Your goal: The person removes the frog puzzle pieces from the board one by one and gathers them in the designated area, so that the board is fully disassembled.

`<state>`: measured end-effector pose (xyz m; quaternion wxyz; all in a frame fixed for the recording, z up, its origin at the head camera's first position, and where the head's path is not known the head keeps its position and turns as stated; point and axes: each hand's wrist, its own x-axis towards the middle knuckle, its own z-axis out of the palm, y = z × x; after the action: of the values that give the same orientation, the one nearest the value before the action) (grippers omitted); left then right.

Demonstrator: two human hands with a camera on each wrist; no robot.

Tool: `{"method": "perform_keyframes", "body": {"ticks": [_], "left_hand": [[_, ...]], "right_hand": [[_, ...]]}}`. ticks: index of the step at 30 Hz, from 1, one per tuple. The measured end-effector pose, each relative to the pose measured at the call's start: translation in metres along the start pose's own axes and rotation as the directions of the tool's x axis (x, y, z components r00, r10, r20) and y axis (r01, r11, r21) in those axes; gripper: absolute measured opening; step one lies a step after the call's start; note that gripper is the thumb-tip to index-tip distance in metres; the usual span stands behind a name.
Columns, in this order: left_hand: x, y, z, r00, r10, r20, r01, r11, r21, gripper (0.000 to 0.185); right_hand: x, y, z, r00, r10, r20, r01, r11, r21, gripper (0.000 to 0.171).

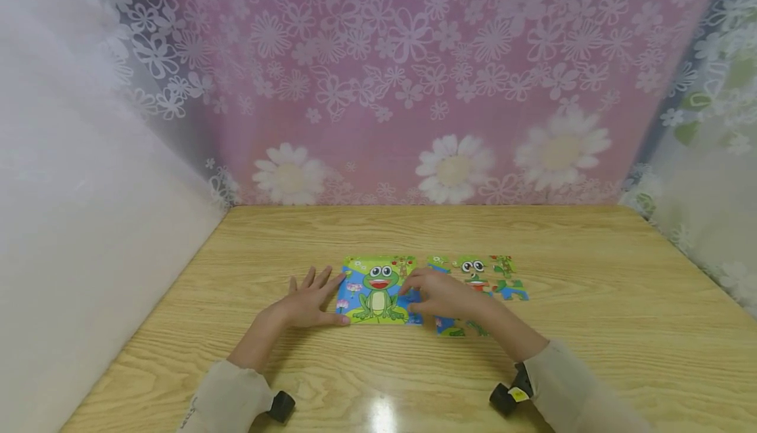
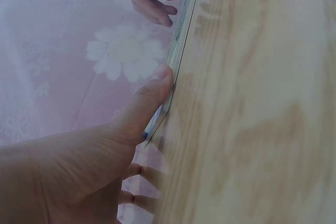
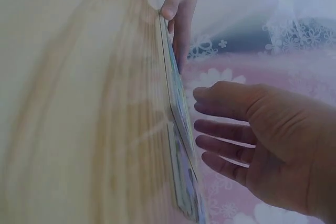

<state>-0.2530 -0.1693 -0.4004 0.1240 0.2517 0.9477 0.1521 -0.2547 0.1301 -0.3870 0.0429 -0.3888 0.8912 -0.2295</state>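
Both forearms wear loose, pale beige long sleeves (image 1: 236, 390) that end just short of the wrists, at the lower left and lower right of the head view. A small black device (image 1: 281, 406) sits under each cuff; the right one (image 1: 508, 395) carries what looks like a yellow label. The left hand (image 1: 309, 301) and right hand (image 1: 442, 294) are bare.

Green frog on blue-green square cardboard puzzle (image 1: 378, 290); light wood-grain table (image 1: 591, 328); pink white-flowered curtain (image 1: 414, 78) at 12 o'clock.

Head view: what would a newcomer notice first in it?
The bright frog puzzle board lies at the middle of the wooden table. The left hand rests flat at its left edge, and the right hand hovers over its right side. Loose puzzle pieces lie just to the right.
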Motion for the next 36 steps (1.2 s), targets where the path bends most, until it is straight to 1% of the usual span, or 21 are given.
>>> {"method": "perform_keyframes", "body": {"ticks": [3, 10, 15, 19, 26, 36], "left_hand": [[-0.0001, 0.0005, -0.0002, 1.0, 0.001, 0.0, -0.001, 1.0, -0.009, 0.094], [0.0008, 0.0, -0.0002, 1.0, 0.003, -0.008, -0.003, 1.0, 0.001, 0.093], [0.0002, 0.0015, -0.0009, 1.0, 0.006, -0.006, -0.006, 1.0, -0.009, 0.092], [-0.0001, 0.0022, -0.0009, 1.0, 0.003, -0.006, -0.003, 1.0, 0.002, 0.091], [0.0001, 0.0012, -0.0004, 1.0, -0.004, -0.004, 0.004, 1.0, 0.008, 0.092], [-0.0007, 0.0025, -0.0005, 1.0, -0.001, -0.007, 0.001, 1.0, 0.003, 0.092]], "right_hand": [[0.003, 0.0028, 0.0053, 1.0, 0.012, 0.009, -0.012, 1.0, -0.018, 0.025], [0.0036, 0.0052, 0.0085, 0.997, 0.07, 0.024, -0.071, 0.997, 0.033, 0.034], [0.003, 0.0046, 0.0073, 0.997, 0.07, 0.033, -0.072, 0.996, 0.052, 0.033], [0.0022, 0.0042, 0.0077, 0.998, 0.062, 0.033, -0.064, 0.996, 0.065, 0.032], [0.0016, 0.0045, 0.0087, 0.998, 0.058, 0.032, -0.06, 0.996, 0.062, 0.032], [0.0018, 0.0024, 0.0098, 0.996, 0.083, 0.022, -0.083, 0.996, 0.04, 0.031]]}}
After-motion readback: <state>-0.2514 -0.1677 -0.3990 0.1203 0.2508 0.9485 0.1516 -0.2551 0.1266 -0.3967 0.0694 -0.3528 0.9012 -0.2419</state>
